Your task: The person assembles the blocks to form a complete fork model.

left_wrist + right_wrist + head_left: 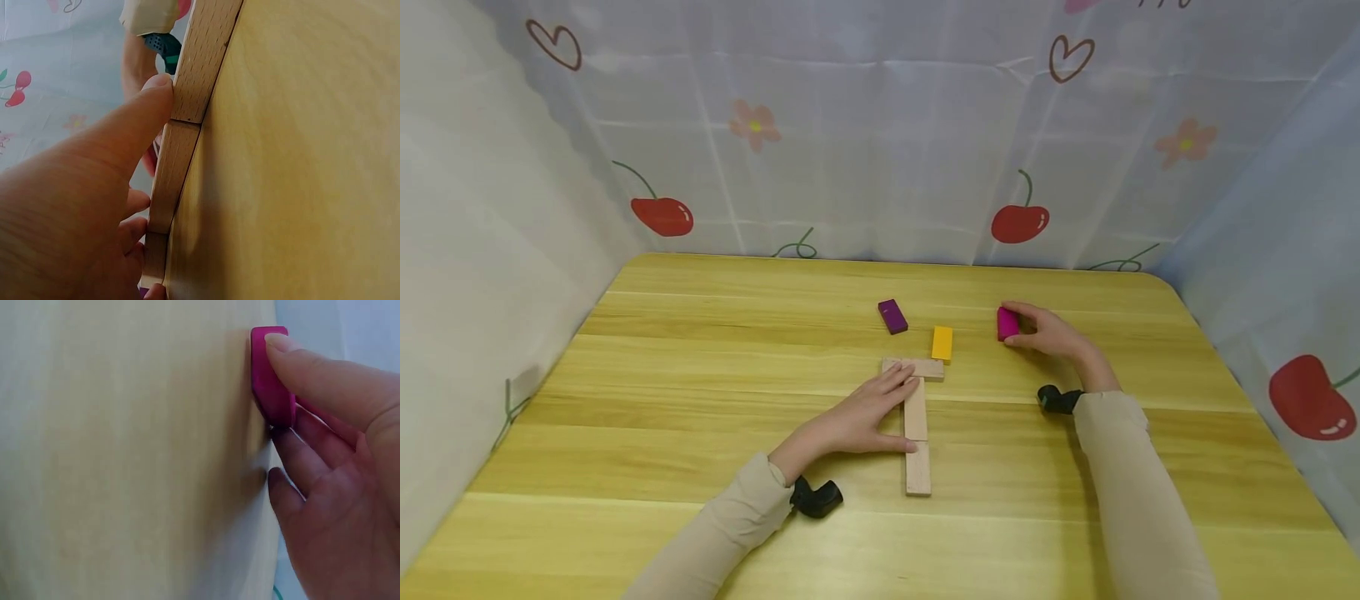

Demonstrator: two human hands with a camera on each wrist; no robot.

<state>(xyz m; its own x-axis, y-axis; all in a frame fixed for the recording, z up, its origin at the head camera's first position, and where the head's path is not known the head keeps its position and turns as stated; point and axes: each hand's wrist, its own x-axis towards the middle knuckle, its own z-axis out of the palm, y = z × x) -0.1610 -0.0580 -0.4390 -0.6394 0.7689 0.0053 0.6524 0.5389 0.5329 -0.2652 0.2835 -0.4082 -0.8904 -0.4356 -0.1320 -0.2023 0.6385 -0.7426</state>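
Several plain wooden blocks lie end to end on the table in a T shape, with a crosspiece block at the far end and a stem block nearest me. Over them my left hand is spread, fingertips on the upper blocks and thumb on the stem; the left wrist view shows the thumb along the wooden block. To the right, my right hand pinches a magenta block between thumb and fingers. Seen from the right wrist, the magenta block is at the table surface; whether it touches is unclear.
A yellow block lies just beyond the crosspiece's right end. Farther back and left is a purple block. The wooden table ends at a white curtain printed with cherries, flowers and hearts.
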